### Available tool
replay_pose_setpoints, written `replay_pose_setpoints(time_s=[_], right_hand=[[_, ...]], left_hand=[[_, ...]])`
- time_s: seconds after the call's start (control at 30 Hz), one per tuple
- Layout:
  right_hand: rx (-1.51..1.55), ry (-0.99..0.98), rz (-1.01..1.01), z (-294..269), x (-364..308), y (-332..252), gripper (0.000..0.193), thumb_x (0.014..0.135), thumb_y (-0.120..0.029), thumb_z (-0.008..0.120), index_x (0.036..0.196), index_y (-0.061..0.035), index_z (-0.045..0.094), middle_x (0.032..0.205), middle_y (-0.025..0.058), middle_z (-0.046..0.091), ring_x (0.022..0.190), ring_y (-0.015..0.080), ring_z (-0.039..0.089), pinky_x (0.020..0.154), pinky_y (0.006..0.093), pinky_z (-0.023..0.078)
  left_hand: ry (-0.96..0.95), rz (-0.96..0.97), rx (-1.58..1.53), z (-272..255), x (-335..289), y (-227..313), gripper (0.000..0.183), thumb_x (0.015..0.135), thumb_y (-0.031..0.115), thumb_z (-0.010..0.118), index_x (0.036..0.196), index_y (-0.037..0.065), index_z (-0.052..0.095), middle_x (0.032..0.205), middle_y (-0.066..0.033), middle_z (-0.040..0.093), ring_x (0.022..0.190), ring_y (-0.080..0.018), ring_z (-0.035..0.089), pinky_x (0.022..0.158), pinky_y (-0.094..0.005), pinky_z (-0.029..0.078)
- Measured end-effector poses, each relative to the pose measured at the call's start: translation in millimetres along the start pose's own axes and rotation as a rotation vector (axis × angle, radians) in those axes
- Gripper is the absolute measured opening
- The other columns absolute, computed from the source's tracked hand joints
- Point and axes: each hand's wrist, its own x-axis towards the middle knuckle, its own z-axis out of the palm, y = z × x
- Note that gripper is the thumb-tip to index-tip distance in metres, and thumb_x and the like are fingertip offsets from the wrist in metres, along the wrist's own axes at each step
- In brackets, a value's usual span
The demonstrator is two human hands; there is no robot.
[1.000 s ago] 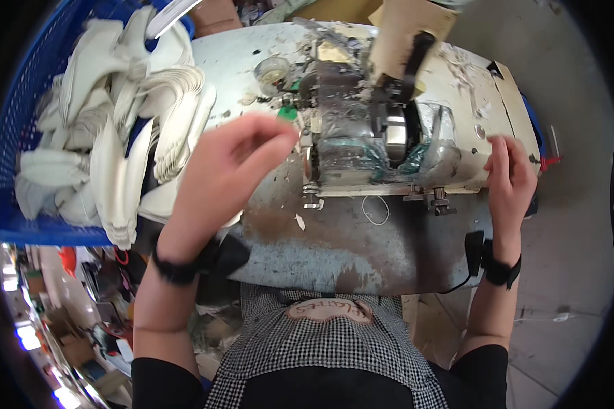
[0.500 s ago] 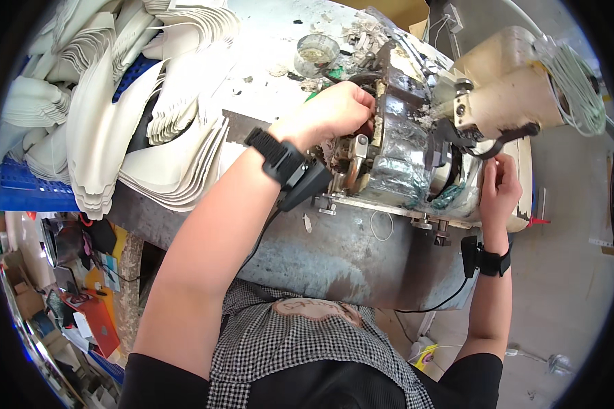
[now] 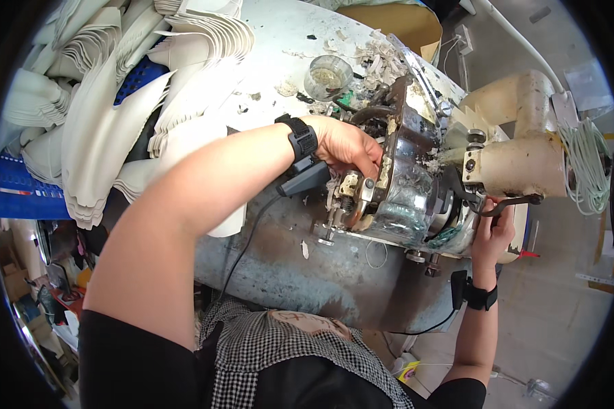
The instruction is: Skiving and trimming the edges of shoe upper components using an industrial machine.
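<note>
Machine [image 3: 409, 167] between left hand [image 3: 348, 144] and right hand [image 3: 492, 235]

It stands on our table [image 3: 273, 269], partly wrapped in clear film [image 3: 397, 215]. Our left fingers curl down at its left side, tips hidden; our right ones sit partly behind the dark curved lever [image 3: 508, 203]. We cannot tell whether either grip pinches anything. Stacked white pieces [image 3: 106, 129] crowd the blue basket [image 3: 24, 187].
</note>
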Motion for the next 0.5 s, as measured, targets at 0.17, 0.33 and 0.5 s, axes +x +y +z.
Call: replay_pose_setpoints(time_s=[0.17,0.33,0.5], right_hand=[[0.029,-0.016,0.014,-1.3,-5.2,7.8,0.015,0.098,-0.013,0.056,0.095,0.0010,0.055,0.068,-0.0005,0.054,0.062,0.0053,0.046,0.055,0.0215,0.038],[-0.150,0.038,-0.087,-1.4,-6.4,13.0,0.018,0.094,-0.014,0.060,0.087,0.0027,0.055,0.069,0.0034,0.053,0.064,0.0109,0.047,0.060,0.0276,0.042],[-0.019,0.059,-0.037,1.2,-14.3,22.2,0.021,0.093,-0.016,0.060,0.084,0.0029,0.057,0.072,0.0059,0.057,0.065,0.0113,0.051,0.059,0.0275,0.042]], left_hand=[[-0.016,-0.074,0.074,-12.6,14.1,1.2,0.005,0.086,0.003,0.068,0.091,0.001,0.069,0.075,-0.0023,0.070,0.058,-0.0047,0.063,0.046,-0.0162,0.046],[-0.080,-0.082,-0.022,-20.2,38.4,-9.3,0.014,0.087,0.002,0.068,0.101,0.004,0.068,0.095,-0.0012,0.071,0.078,-0.0071,0.066,0.068,-0.0185,0.054],[-0.422,-0.101,-0.018,-32.9,52.0,-5.7,0.021,0.089,0.012,0.071,0.109,0.009,0.066,0.101,0.0020,0.070,0.086,-0.0071,0.066,0.076,-0.0212,0.054]])
